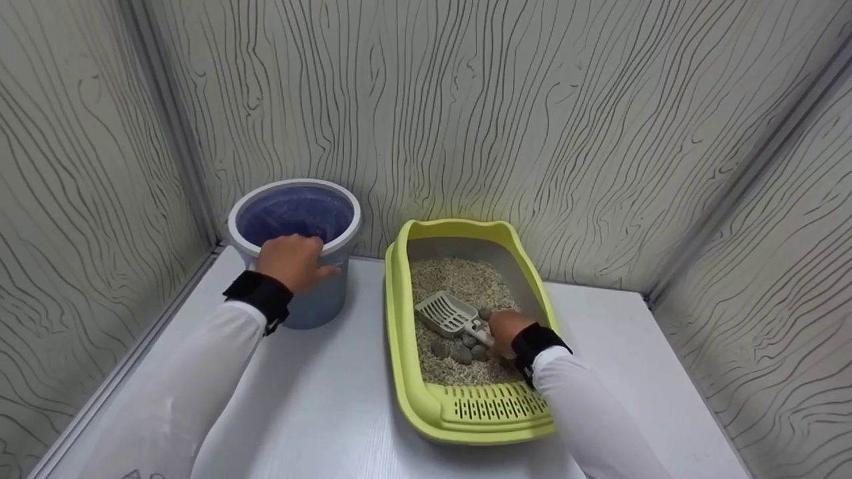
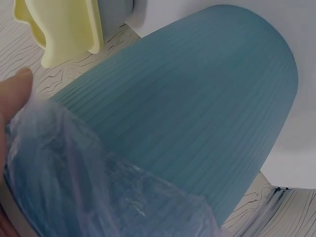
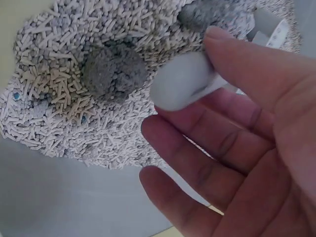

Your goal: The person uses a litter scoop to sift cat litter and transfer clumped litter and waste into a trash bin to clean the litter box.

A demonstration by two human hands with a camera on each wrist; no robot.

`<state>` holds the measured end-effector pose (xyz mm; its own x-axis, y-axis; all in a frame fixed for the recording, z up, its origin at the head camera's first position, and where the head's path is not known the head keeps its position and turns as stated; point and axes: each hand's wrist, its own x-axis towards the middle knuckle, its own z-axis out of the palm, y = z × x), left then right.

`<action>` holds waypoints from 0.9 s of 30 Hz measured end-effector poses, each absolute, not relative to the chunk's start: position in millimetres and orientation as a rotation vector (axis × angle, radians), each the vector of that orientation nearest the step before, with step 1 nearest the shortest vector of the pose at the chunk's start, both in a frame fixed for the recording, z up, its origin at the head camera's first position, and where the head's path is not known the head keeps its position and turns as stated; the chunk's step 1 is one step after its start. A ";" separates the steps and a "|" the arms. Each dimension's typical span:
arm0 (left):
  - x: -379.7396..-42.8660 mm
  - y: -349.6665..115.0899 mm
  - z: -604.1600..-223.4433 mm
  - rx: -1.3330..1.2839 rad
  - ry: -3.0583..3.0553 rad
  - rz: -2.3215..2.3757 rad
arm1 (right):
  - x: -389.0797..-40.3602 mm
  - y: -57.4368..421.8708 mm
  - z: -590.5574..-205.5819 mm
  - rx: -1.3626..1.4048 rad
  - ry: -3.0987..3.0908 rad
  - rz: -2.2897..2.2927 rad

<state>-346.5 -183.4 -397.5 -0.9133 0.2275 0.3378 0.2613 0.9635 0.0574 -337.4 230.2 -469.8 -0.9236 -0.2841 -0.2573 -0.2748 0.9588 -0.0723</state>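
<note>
- With the right hand [image 1: 509,330], we are pinching the handle [image 3: 180,81] of a pale grey scoop [image 1: 460,321] between thumb and fingers; the lower fingers are bending loosely beside it.
- With the left hand [image 1: 293,263], we are gripping the near rim of a blue bin [image 1: 316,299], fingers curling over the edge and thumb pointing along the outside.
- Under that thumb, we are seeing a translucent liner [image 2: 98,173] hanging over the ribbed wall.
- The scoop's slotted head is pointing away to the left inside a yellow-green litter tray [image 1: 401,299]; whether it is touching the litter [image 1: 459,273], we are not managing to tell.
- Around the handle, rounded grey clumps [image 1: 462,354] are lying on the pale pellets.
- On both wrists, we are wearing black bands [image 1: 259,294] over white sleeves [image 1: 193,379].
- Bin and tray are standing apart on a white table [image 1: 319,399], the bin to the left.
- Behind them, wood-grain panels [image 1: 432,100] are rising.
</note>
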 end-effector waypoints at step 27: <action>-330.1 -166.5 -398.2 -0.563 -2.647 -0.229 | -345.8 263.4 -424.2 -0.342 2.646 -0.597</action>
<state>-330.1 -166.5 -398.2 -0.8285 0.3514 0.4361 0.4211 0.9042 0.0715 -345.8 263.4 -424.2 -0.8882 -0.3189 -0.3308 -0.1459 0.8784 -0.4551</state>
